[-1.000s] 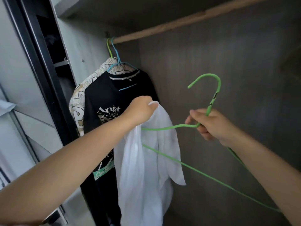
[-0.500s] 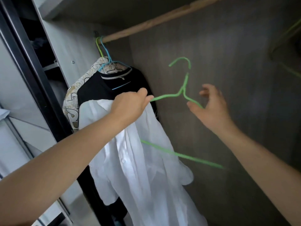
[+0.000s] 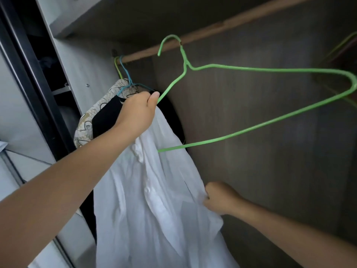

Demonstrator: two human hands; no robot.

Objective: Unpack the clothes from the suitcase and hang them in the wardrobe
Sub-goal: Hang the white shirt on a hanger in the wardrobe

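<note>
A white shirt hangs from one arm of a green wire hanger inside the wardrobe. My left hand grips the hanger's left arm together with the shirt's shoulder, just below the wooden rail. The hanger's hook sits at the rail; whether it rests on it is unclear. My right hand pinches the shirt's right edge lower down. A black T-shirt on a blue hanger and a patterned shirt hang at the rail's left end.
The wardrobe's dark back wall fills the right side. A grey side panel and a black door frame stand at the left. More green hangers blur at the far right under the shelf.
The green hanger has risen up to the rail. My right hand let go of the hanger, dropped down and took the shirt's edge. My left hand kept its hold.
</note>
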